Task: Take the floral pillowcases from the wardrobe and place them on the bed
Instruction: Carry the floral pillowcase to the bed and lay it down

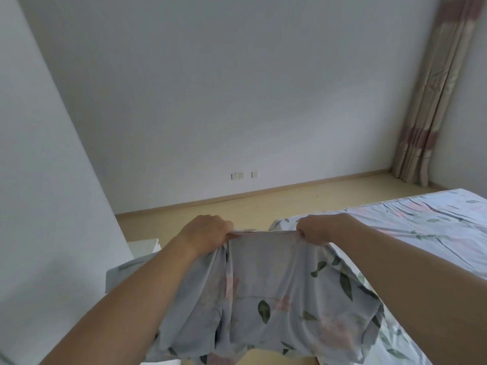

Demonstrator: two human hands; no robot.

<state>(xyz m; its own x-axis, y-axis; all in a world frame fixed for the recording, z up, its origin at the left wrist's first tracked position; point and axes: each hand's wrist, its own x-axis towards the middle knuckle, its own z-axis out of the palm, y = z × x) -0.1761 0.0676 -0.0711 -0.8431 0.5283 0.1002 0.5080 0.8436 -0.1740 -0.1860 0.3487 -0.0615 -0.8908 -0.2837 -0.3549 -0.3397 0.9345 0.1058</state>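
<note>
Thin matt floral cotton pillowcase (266, 293), softly creased, bunched between left hand (205, 233) and right hand (319, 229). Same matt printed cloth, wrinkled, on bed sheet (427, 227) right of the hands. Smooth pale wood-look floor (263, 206) beyond them.

Plain white walls (210, 88), light wood floor (263, 204) with matching skirting, wall sockets (237, 175) low on far wall, beige-pink curtain (432, 96) in right corner.

Head view, forward-down, close over hands (263, 233)
</note>
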